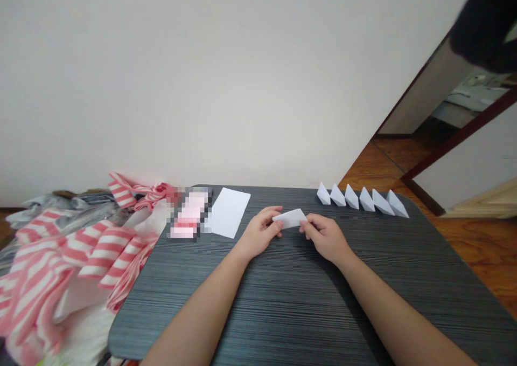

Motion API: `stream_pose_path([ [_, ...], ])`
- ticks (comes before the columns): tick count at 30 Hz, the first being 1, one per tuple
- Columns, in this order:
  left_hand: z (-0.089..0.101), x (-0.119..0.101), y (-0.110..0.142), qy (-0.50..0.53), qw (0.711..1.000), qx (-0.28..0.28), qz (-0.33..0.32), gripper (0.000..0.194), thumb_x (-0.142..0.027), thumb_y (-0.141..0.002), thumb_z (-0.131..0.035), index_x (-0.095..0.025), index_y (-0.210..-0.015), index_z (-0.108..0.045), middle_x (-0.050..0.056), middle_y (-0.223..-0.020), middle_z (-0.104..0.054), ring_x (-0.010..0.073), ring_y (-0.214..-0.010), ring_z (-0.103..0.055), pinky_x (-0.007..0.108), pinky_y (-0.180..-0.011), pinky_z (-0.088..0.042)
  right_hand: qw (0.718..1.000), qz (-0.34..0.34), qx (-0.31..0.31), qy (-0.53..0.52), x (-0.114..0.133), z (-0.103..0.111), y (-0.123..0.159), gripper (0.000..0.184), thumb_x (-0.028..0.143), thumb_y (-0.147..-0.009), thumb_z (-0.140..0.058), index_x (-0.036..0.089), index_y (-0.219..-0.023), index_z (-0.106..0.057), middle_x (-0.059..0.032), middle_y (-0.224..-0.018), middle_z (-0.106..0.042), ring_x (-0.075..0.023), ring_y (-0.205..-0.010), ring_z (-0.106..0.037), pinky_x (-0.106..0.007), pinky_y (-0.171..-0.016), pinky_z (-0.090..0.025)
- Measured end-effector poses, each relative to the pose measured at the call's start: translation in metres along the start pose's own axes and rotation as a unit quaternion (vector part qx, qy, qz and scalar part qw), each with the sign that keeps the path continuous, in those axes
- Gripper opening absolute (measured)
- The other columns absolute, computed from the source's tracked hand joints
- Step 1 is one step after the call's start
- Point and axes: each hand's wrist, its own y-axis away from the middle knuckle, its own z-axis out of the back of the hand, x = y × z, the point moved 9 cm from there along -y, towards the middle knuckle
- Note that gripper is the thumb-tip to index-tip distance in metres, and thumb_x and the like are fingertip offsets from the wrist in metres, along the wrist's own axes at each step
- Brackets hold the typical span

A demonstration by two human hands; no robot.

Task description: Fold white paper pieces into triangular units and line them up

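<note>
A small folded piece of white paper [290, 219] is held just above the dark table, between both hands. My left hand [262, 230] pinches its left end with thumb and fingers. At the other end, my right hand [323, 235] grips the corner between thumb and curled fingers. To the left of my left hand lies a white paper sheet [230, 212], flat on the table. Beyond my right hand, several folded white paper boats [351, 197] stand in a row near the table's back edge.
The dark wood-grain table [283, 312] meets a white wall [242, 85]. A blurred-out pink item [189, 215] lies at its back left. Red-and-white striped cloth [92, 258] is heaped beside the left edge. Wooden floor [472, 242] and a doorway appear at right.
</note>
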Motion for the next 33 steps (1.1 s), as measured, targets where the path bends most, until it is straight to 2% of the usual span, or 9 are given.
stream_pose_path([
  [2, -0.003, 0.0, 0.0, -0.021, 1.0, 0.013, 0.007, 0.028, -0.037, -0.082, -0.052, -0.014, -0.097, -0.059, 0.009, -0.105, -0.058, 0.0088, -0.063, -0.055, 0.024, -0.063, -0.045, 0.999, -0.032, 0.017, -0.019, -0.006, -0.004, 0.001, 0.027, 0.03, -0.088, -0.045, 0.018, -0.069, -0.059, 0.0023, -0.053, -0.052, -0.0116, -0.05, -0.048, -0.024, -0.052, -0.037],
  [4, -0.005, 0.002, 0.001, -0.048, 0.998, 0.024, 0.021, 0.028, -0.037, -0.082, -0.052, -0.014, -0.096, -0.059, 0.005, -0.085, -0.062, 0.0107, -0.063, -0.055, 0.023, -0.061, -0.043, 0.997, -0.047, 0.042, -0.039, -0.009, -0.009, 0.002, 0.028, 0.032, -0.088, -0.045, 0.018, -0.068, -0.057, 0.0025, -0.052, -0.052, -0.0113, -0.049, -0.048, -0.023, -0.052, -0.037],
  [8, -0.003, 0.007, 0.002, -0.096, 0.994, 0.022, 0.039, 0.027, -0.039, -0.082, -0.05, -0.014, -0.082, -0.059, 0.001, -0.069, -0.059, 0.011, -0.061, -0.052, 0.022, -0.057, -0.04, 0.996, -0.034, 0.06, -0.053, -0.005, -0.015, 0.001, 0.027, 0.031, -0.087, -0.047, 0.017, -0.065, -0.057, 0.0011, -0.055, -0.056, -0.0118, -0.052, -0.051, -0.023, -0.054, -0.038],
  [11, 0.0, 0.008, 0.002, -0.108, 0.993, 0.012, 0.046, 0.026, -0.038, -0.081, -0.05, -0.014, -0.079, -0.059, 0.0, -0.067, -0.057, 0.0104, -0.059, -0.049, 0.02, -0.054, -0.037, 0.996, -0.026, 0.06, -0.064, -0.003, -0.016, 0.0, 0.025, 0.031, -0.087, -0.047, 0.017, -0.07, -0.06, -0.0001, -0.057, -0.059, -0.0123, -0.054, -0.052, -0.023, -0.055, -0.039],
  [14, 0.0, 0.006, 0.002, -0.112, 0.992, 0.004, 0.051, 0.025, -0.037, -0.08, -0.051, -0.014, -0.077, -0.058, 0.0, -0.065, -0.055, 0.01, -0.057, -0.047, 0.02, -0.052, -0.035, 0.992, -0.052, 0.07, -0.092, -0.009, -0.019, 0.001, 0.023, 0.032, -0.088, -0.046, 0.017, -0.089, -0.063, 0.0, -0.056, -0.061, -0.0115, -0.048, -0.05, -0.023, -0.05, -0.038],
  [21, -0.003, 0.004, 0.003, -0.079, 0.995, 0.011, 0.056, 0.024, -0.036, -0.082, -0.049, -0.014, -0.081, -0.058, 0.001, -0.066, -0.059, 0.0107, -0.058, -0.049, 0.021, -0.053, -0.036, 0.983, -0.062, 0.062, -0.16, -0.016, -0.024, 0.004, 0.034, 0.032, -0.088, -0.045, 0.017, -0.117, -0.055, -0.0005, -0.059, -0.061, -0.0107, -0.045, -0.049, -0.023, -0.046, -0.04],
  [26, -0.004, 0.004, 0.003, -0.056, 0.997, 0.023, 0.055, 0.022, -0.033, -0.083, -0.046, -0.014, -0.084, -0.058, 0.003, -0.069, -0.063, 0.0126, -0.062, -0.055, 0.023, -0.059, -0.04, 0.979, -0.019, 0.08, -0.186, -0.011, -0.024, 0.005, 0.032, 0.029, -0.09, -0.04, 0.019, -0.115, -0.059, -0.0015, -0.066, -0.06, -0.0104, -0.049, -0.05, -0.025, -0.05, -0.043],
  [33, -0.004, 0.005, 0.002, -0.006, 0.998, 0.021, 0.058, 0.017, -0.027, -0.082, -0.047, -0.014, -0.084, -0.057, 0.002, -0.069, -0.063, 0.0121, -0.062, -0.056, 0.023, -0.06, -0.04, 0.982, 0.054, 0.097, -0.156, 0.002, -0.023, 0.003, 0.031, 0.024, -0.089, -0.042, 0.022, -0.114, -0.061, -0.0031, -0.078, -0.059, -0.0096, -0.054, -0.052, -0.026, -0.056, -0.047],
])
